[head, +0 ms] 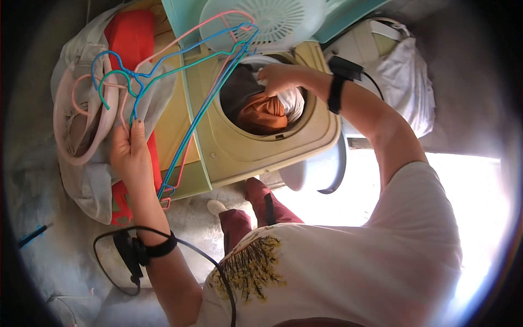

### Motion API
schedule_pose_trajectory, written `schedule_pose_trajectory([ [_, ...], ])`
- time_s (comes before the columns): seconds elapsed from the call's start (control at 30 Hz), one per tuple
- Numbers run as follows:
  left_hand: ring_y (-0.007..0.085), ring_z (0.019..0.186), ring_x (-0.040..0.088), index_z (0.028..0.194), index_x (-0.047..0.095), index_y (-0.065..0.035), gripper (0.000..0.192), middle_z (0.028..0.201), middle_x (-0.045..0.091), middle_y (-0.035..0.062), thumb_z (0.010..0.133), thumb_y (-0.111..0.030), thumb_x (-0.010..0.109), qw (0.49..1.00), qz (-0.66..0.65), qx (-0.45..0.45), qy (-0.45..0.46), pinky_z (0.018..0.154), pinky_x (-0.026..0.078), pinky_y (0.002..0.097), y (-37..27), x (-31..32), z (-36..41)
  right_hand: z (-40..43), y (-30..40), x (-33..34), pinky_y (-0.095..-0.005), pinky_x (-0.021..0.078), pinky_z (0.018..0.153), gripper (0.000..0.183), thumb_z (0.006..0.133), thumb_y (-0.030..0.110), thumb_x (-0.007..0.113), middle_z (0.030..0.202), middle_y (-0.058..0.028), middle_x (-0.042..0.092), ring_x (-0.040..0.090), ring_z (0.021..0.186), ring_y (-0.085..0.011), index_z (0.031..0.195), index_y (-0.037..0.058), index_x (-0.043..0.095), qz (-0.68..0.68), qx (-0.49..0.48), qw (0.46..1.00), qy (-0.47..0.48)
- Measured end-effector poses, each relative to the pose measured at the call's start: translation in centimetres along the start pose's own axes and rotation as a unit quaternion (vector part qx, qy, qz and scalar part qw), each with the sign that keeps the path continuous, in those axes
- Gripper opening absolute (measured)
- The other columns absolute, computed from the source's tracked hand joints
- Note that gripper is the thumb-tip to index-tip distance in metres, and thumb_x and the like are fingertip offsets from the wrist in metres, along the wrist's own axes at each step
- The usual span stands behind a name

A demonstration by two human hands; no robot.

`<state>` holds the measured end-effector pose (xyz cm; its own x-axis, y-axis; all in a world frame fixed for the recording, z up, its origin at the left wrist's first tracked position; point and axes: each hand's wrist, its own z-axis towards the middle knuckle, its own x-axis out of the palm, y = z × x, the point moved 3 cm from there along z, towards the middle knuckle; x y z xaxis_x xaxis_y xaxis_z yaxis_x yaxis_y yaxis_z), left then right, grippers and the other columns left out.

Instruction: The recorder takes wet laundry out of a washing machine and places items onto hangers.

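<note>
My left hand [132, 153] grips three hangers near their hooks: a blue hanger [137, 75], a green hanger [179, 67] and a pink hanger [179, 39]. Their long bars slant across the front of a yellowed washing machine [241, 159]. My right hand [280, 79] reaches into its round tub opening, with the fingers closed on white cloth [293, 102]. Beside that cloth in the tub lie an orange-brown cloth [263, 112] and a dark cloth [237, 88]. The fingertips of my right hand are partly hidden.
A translucent slotted plastic lid [265, 24] lies behind the opening. On the left, a pale pink basin-like rim [61, 126] sits amid grey and red fabric [130, 36]. White sheeting [404, 86] covers something at the right. A cable [204, 249] runs from my left wrist strap.
</note>
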<state>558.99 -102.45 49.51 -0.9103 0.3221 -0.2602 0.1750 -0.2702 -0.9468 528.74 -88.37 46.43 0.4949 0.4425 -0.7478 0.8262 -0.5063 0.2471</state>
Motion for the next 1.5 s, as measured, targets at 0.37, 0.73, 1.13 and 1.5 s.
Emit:
schedule_pose_trajectory([
  [0.37, 0.0168, 0.051, 0.048, 0.07, 0.05, -0.0033, 0.029, 0.054, 0.049, 0.0065, 0.08, -0.031, 0.053, 0.999, 0.041, 0.015, -0.006, 0.051, 0.038, 0.0324, -3.3, -10.1, -6.8, -28.6, 10.2, -8.7, -0.0314, 0.0501, 0.064, 0.034, 0.061, 0.005, 0.057, 0.086, -0.0099, 0.059, 0.058, 0.07, -0.0184, 0.095, 0.0018, 0.056, 0.449, -0.096, 0.861, -0.22],
  [0.73, 0.0385, 0.067, 0.051, 0.072, 0.052, -0.0042, 0.031, 0.07, 0.054, 0.019, 0.077, -0.035, 0.047, 0.992, 0.08, 0.098, 0.015, 0.059, 0.039, 0.0456, -6.4, -20.8, -10.5, -47.3, 35.3, -17.1, -0.0325, 0.0469, 0.077, 0.041, 0.055, -0.006, 0.048, 0.091, -0.0137, 0.058, 0.057, 0.081, -0.0241, 0.096, -0.0101, 0.05, 0.374, -0.233, 0.799, -0.408],
  [1.13, 0.0371, 0.069, 0.055, 0.079, 0.051, -0.0087, 0.022, 0.07, 0.058, 0.0158, 0.079, -0.03, 0.049, 0.992, 0.118, 0.023, 0.027, 0.057, 0.042, 0.0463, -10.2, -28.6, -12.7, -45.6, 55.8, -23.3, -0.0335, 0.0482, 0.072, 0.034, 0.059, -0.001, 0.052, 0.088, -0.0119, 0.058, 0.058, 0.078, -0.0231, 0.093, -0.0055, 0.051, 0.382, -0.401, 0.753, -0.354],
  [1.5, 0.0369, 0.066, 0.055, 0.076, 0.05, -0.0061, 0.024, 0.066, 0.057, 0.0162, 0.078, -0.03, 0.05, 0.994, 0.1, 0.024, 0.031, 0.055, 0.041, 0.0465, -10.2, -29.7, -11.6, -30.1, 65.0, -23.8, -0.0345, 0.0493, 0.067, 0.029, 0.063, 0.003, 0.056, 0.085, -0.0102, 0.059, 0.058, 0.076, -0.0222, 0.091, -0.0013, 0.053, 0.48, -0.424, 0.716, -0.279],
])
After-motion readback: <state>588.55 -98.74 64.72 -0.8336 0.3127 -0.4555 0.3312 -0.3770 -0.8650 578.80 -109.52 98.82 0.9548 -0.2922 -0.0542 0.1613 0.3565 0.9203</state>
